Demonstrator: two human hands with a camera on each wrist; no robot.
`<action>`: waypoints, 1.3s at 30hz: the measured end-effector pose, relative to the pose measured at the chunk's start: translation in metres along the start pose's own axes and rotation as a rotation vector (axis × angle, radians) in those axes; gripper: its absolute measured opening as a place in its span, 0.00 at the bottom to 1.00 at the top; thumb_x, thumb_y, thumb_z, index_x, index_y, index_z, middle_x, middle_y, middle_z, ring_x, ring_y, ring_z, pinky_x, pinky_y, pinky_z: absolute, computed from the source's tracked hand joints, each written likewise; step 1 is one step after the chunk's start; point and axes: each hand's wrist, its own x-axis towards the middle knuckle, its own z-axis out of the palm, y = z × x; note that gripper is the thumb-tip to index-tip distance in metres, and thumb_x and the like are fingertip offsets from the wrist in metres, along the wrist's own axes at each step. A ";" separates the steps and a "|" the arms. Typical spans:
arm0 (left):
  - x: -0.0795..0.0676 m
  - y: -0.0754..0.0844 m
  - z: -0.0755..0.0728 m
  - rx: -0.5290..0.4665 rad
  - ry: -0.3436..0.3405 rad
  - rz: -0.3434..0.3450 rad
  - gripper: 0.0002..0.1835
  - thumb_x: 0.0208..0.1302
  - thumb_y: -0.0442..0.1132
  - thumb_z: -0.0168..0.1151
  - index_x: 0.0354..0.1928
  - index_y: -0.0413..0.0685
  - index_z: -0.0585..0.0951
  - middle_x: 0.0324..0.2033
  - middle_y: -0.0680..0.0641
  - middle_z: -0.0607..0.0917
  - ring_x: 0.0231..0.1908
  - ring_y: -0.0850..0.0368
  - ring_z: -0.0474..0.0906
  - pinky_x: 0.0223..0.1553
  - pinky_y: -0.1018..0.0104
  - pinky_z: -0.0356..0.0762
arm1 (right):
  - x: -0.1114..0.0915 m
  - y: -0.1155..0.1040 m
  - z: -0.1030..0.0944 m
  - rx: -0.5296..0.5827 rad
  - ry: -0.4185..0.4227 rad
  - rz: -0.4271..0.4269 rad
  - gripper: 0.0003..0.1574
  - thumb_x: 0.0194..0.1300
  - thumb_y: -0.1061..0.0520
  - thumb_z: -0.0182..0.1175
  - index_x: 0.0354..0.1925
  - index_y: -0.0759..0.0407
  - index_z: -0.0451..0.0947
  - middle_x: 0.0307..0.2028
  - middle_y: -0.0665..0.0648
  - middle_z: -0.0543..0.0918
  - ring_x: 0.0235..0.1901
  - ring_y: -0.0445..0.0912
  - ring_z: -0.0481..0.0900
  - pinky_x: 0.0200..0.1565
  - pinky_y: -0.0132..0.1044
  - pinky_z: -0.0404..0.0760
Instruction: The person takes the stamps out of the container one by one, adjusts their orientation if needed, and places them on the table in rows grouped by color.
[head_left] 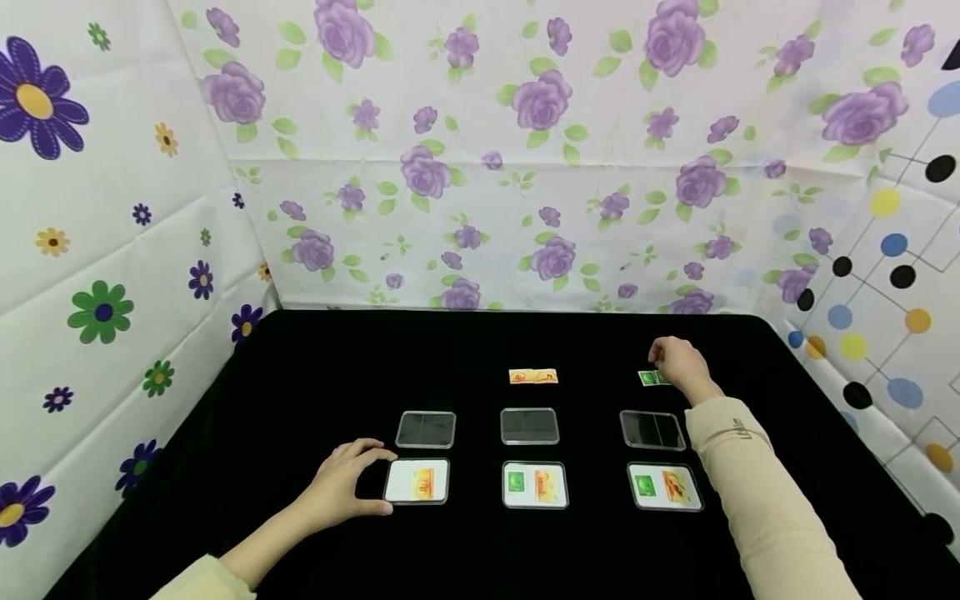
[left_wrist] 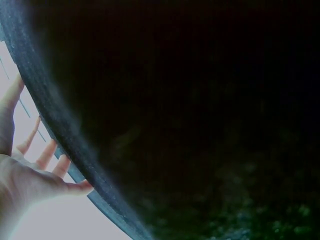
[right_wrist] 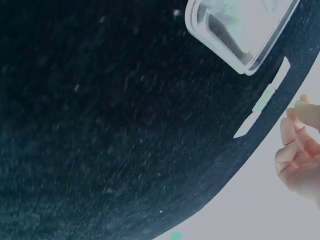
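At the front left, my left hand (head_left: pixel 345 487) holds the left end of a clear flat case (head_left: pixel 417 482), index fingertip at the upper corner and thumb at the lower one. The white card inside bears an orange sticker. In the left wrist view that hand's fingers (left_wrist: pixel 47 155) are spread, and the case is out of sight. My right hand (head_left: pixel 681 367), fingers bent, is close over a strip of green stickers (head_left: pixel 652 378) at the back right, partly covering it. In the right wrist view the strip (right_wrist: pixel 264 97) lies apart from the fingers; I cannot tell whether they pinch anything.
Two more card cases, centre (head_left: pixel 535 485) and right (head_left: pixel 665 487), each show a green and an orange sticker. Behind the front row lie three transparent cases or lids, left (head_left: pixel 426 429), middle (head_left: pixel 529 426) and right (head_left: pixel 652 430). An orange sticker strip (head_left: pixel 533 377) lies behind the middle one.
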 end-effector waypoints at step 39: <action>0.000 0.002 -0.001 -0.007 0.015 0.011 0.35 0.32 0.55 0.71 0.49 0.57 0.74 0.52 0.46 0.72 0.53 0.41 0.65 0.49 0.35 0.59 | -0.012 -0.027 0.001 0.004 -0.036 -0.193 0.02 0.55 0.62 0.58 0.28 0.60 0.73 0.23 0.56 0.75 0.20 0.44 0.69 0.24 0.36 0.67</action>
